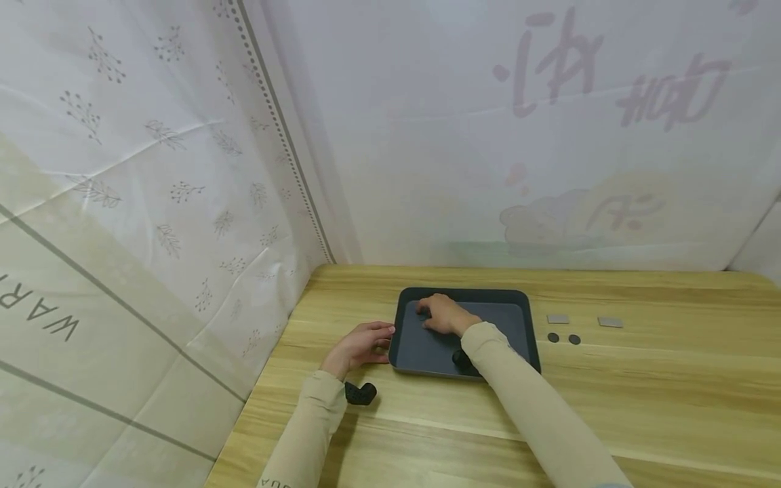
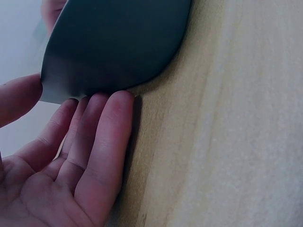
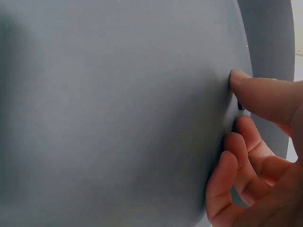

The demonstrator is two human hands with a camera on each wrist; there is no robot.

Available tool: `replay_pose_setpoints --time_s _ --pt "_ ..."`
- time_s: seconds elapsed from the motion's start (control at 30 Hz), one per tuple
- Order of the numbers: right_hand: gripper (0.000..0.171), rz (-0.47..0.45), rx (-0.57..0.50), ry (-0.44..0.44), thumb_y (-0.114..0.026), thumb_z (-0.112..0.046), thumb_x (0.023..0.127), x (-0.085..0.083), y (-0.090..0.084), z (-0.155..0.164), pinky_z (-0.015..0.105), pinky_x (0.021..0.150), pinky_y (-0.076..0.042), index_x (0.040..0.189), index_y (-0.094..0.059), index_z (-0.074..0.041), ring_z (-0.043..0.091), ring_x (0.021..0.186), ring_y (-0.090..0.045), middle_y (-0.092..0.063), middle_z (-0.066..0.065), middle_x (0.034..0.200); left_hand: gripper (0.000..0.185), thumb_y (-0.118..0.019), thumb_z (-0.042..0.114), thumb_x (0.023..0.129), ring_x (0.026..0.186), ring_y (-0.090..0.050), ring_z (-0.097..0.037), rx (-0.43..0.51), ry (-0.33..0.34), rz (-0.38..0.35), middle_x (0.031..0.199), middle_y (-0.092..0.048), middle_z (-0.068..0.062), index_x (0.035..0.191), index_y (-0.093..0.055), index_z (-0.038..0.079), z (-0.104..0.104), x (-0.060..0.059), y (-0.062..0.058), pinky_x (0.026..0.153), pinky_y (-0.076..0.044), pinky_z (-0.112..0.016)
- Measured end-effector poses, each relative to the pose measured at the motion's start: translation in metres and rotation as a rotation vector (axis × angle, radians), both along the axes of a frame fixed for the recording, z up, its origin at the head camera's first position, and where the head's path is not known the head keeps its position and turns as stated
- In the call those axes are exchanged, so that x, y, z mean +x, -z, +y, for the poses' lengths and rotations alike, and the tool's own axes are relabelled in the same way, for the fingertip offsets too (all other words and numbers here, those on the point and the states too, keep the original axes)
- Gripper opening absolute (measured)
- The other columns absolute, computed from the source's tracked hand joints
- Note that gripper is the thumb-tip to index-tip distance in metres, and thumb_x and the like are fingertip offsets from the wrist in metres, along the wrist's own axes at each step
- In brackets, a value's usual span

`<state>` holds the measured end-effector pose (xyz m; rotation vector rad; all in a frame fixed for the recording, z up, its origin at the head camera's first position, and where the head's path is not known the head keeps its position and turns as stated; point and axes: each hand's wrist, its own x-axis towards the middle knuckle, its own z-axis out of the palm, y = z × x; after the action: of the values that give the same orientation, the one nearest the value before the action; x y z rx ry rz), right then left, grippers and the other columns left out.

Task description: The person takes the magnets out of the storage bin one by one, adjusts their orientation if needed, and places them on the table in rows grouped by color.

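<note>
A dark grey baking tray (image 1: 439, 346) lies on the wooden table. My left hand (image 1: 360, 347) is at its left side. In the left wrist view the thumb (image 2: 21, 97) meets the rim and the fingers (image 2: 111, 123) rest against the outer wall close to the tabletop. My right hand (image 1: 448, 315) reaches into the tray's far left part. Between its thumb (image 3: 265, 94) and forefinger shows a small dark piece (image 3: 240, 105), mostly hidden by the fingers. The other fingers are bent near the tray floor.
Right of the tray lie two small dark discs, one (image 1: 553, 337) beside the other (image 1: 575, 339). Behind them are two flat grey rectangles, one nearer (image 1: 558, 318) and one farther right (image 1: 610, 322). Printed curtains (image 1: 427, 169) hang behind the table (image 1: 659, 379).
</note>
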<state>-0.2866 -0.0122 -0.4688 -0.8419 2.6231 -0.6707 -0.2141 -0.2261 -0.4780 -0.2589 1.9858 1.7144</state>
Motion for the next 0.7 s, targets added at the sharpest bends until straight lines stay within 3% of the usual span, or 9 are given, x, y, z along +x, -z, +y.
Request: replay_pose_setpoints --time_s 0.13,0.7 --pt "0.031 -0.010 -0.021 0.004 -0.069 -0.011 0.089 -0.0009 -0.0011 0.0003 0.041 0.086 -0.050 0.120 -0.065 -0.011 0.025 0.100 -0.061 -0.064 0.012 0.113 0.044 -0.052 0.025 0.101 0.090 -0.062 -0.015 0.002 0.000 0.003 0.109 -0.063 -0.009 0.138 -0.049 0.001 0.0001 0.0002 -0.0007 0.073 -0.054 -0.031" --pt "0.019 -0.035 -0.029 0.060 -0.071 -0.012 0.088 -0.0001 0.0001 0.0009 0.038 0.082 -0.051 0.106 -0.070 -0.012 0.022 0.094 -0.061 -0.065 0.007 0.103 0.040 -0.053 0.023 0.100 0.084 -0.062 -0.014 0.002 -0.019 -0.011 0.099 -0.063 -0.006 0.133 -0.053 0.000 0.0018 -0.0003 -0.0014 0.068 -0.054 -0.030"
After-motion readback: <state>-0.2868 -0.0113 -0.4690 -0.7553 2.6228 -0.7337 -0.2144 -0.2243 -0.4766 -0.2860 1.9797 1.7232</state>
